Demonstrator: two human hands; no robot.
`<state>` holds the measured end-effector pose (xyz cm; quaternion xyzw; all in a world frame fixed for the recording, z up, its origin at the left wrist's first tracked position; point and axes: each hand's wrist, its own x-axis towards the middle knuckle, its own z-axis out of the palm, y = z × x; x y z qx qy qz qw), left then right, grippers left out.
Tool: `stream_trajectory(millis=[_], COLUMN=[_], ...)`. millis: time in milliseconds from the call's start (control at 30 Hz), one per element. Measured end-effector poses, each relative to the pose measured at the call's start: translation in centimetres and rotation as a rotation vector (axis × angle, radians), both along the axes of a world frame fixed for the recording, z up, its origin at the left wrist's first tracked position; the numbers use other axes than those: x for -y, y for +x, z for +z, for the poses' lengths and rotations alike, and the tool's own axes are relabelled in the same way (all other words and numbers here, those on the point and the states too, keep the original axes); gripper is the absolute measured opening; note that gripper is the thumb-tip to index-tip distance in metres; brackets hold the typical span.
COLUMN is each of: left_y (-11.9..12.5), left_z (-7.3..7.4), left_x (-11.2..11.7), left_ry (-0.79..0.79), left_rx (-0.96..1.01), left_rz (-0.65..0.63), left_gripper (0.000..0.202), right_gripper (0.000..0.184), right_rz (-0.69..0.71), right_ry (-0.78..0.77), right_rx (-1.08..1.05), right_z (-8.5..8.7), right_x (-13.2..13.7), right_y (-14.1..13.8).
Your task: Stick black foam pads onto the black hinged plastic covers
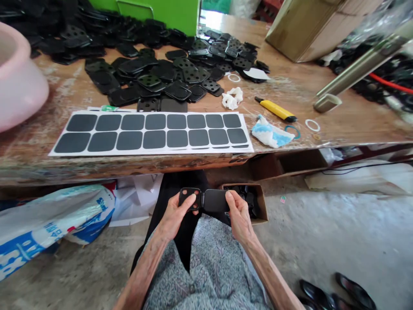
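Note:
Above my lap, my left hand (176,213) grips the perforated end of a black hinged plastic piece (203,201), and my right hand (238,212) grips its solid flap. The piece lies open and flat between my hands. On the wooden workbench (290,122) in front of me lies a white-backed sheet of dark grey rounded pads (150,133). Beyond the sheet is a heap of similar black perforated pieces (174,75). A yellow utility knife (275,109) lies to the right, out of reach of both hands.
A cardboard box of black pieces (250,202) sits below the bench edge at my right. A pink basin (19,77) stands at the left, with a cardboard carton (309,30) at the back right. A plastic bag (48,224) lies on the floor, and black sandals (335,292) sit at lower right.

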<state>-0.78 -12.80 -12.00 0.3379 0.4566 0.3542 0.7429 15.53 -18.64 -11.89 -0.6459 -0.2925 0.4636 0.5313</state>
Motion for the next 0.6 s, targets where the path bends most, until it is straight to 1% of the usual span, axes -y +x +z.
stream_trajectory(millis=[133, 167, 233, 333, 400, 467, 533, 600], left_y=[0.8, 0.8, 0.7, 0.3, 0.1, 0.0, 0.2, 0.5], left_z=[-0.2, -0.3, -0.6, -0.9, -1.0, -0.9, -0.9, -1.2], left_x=[0.2, 0.2, 0.1, -0.1, -0.3, -0.4, -0.5, -0.3], left_ry=[0.119, 0.14, 0.153, 0.093, -0.013, -0.145, -0.249, -0.272], left_rx=[-0.215, -0.253, -0.26, -0.16, -0.049, 0.066, 0.141, 0.129], left_rz=[0.06, 0.078, 0.101, 0.109, 0.12, 0.141, 0.15, 0.163], left_gripper=[0.024, 0.023, 0.026, 0.032, 0.035, 0.036, 0.037, 0.038], right_gripper=[0.036, 0.035, 0.035, 0.034, 0.035, 0.036, 0.038, 0.039], right_rz=[-0.035, -0.025, 0.016, 0.06, 0.088, 0.089, 0.067, 0.04], right_ry=[-0.043, -0.054, -0.059, -0.054, -0.056, -0.054, -0.054, -0.06], right_rx=[0.287, 0.32, 0.311, 0.245, 0.179, 0.015, -0.184, -0.287], right_z=[0.3, 0.4, 0.6, 0.8, 0.8, 0.6, 0.0, -0.9], right_x=[0.8, 0.9, 1.0, 1.2, 1.3, 1.3, 1.2, 1.2], right_y=[0.0, -0.1, -0.4, -0.5, -0.4, -0.2, 0.0, 0.0])
